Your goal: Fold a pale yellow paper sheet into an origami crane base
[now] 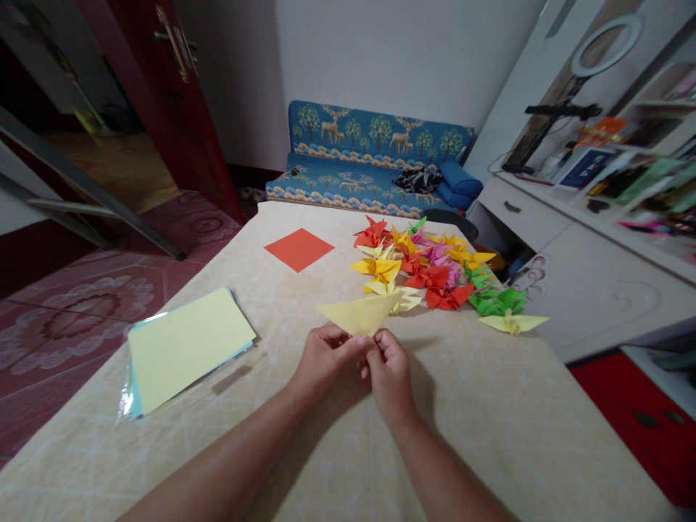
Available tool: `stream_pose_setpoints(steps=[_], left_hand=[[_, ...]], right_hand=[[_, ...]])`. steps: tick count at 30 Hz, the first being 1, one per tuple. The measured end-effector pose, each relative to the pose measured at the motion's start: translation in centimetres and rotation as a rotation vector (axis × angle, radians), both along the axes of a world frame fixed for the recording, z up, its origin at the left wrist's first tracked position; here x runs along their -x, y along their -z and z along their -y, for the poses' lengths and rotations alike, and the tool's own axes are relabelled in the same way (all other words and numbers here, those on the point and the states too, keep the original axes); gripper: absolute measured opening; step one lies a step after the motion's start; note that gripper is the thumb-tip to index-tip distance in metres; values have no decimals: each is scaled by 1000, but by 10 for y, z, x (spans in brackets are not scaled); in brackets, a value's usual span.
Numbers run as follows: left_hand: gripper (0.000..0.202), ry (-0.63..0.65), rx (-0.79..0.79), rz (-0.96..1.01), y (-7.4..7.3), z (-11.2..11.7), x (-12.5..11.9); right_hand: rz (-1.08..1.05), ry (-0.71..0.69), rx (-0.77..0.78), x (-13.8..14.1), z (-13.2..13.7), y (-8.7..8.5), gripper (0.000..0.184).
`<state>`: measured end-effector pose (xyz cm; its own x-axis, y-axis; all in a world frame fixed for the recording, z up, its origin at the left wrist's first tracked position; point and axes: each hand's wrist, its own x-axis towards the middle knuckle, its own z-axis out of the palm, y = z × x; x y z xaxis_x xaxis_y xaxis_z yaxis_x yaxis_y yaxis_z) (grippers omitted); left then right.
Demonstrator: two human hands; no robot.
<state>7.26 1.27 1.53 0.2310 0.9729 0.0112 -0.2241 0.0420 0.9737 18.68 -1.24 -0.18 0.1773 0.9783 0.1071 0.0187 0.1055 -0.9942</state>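
Note:
A piece of pale yellow origami paper [359, 314], folded into a triangle, is held up above the table with its long edge away from me. My left hand [331, 355] pinches its near corner from the left. From the right, my right hand [388, 362] grips the same corner, and the fingertips of both hands meet there. Just beyond the paper lies a cluster of folded paper cranes, among them a red crane [449, 297] and a yellow crane [379, 270]. The paper hides part of a pale yellow crane [405, 299].
A flat red paper square [299, 249] lies toward the far left of the table [348, 449]. Nearer, a stack of pale yellow sheets [188, 351] rests on a clear wrapper. Beyond the table stands a blue patterned sofa [353, 156]; a white cabinet [587, 283] is at right.

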Motion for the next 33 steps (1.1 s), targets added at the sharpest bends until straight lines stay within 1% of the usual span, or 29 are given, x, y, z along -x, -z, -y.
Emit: stream_pose_setpoints(steps=[2, 6, 8, 9, 11, 13, 17, 19, 21, 25, 29, 33], left_hand=[[28, -8, 22, 20, 1, 2, -3], [29, -138, 70, -4, 3, -1, 1], [33, -170, 89, -53, 3, -3, 3], [34, -163, 97, -72, 4, -4, 4], [35, -101, 106, -96, 6, -5, 4], [32, -26, 98, -99, 9, -5, 3], [32, 85, 65, -110, 11, -4, 1], [33, 112, 70, -123, 10, -3, 2], [32, 132, 76, -124, 8, -3, 4], [28, 202, 71, -154, 6, -3, 9], [30, 253, 89, -227, 8, -4, 11], [31, 254, 124, -238, 8, -4, 11]], right_hand=[[43, -13, 15, 2, 0, 1, 25], [81, -91, 44, 2, 1, 1, 22], [64, -79, 28, 1, 1, -3, 21], [42, -53, 22, 0, 2, -5, 21], [-17, -12, 27, 0, 1, -9, 22], [-66, -6, 35, -1, -1, -10, 24], [-105, -3, 52, -2, -4, -5, 22], [-96, 30, 63, -3, -4, -3, 23], [-83, 54, 72, -4, -4, -2, 26], [-95, 75, 72, -9, -3, -3, 31], [-153, 173, 28, -19, -8, -1, 34], [-215, 282, -24, -33, -16, 1, 32]])
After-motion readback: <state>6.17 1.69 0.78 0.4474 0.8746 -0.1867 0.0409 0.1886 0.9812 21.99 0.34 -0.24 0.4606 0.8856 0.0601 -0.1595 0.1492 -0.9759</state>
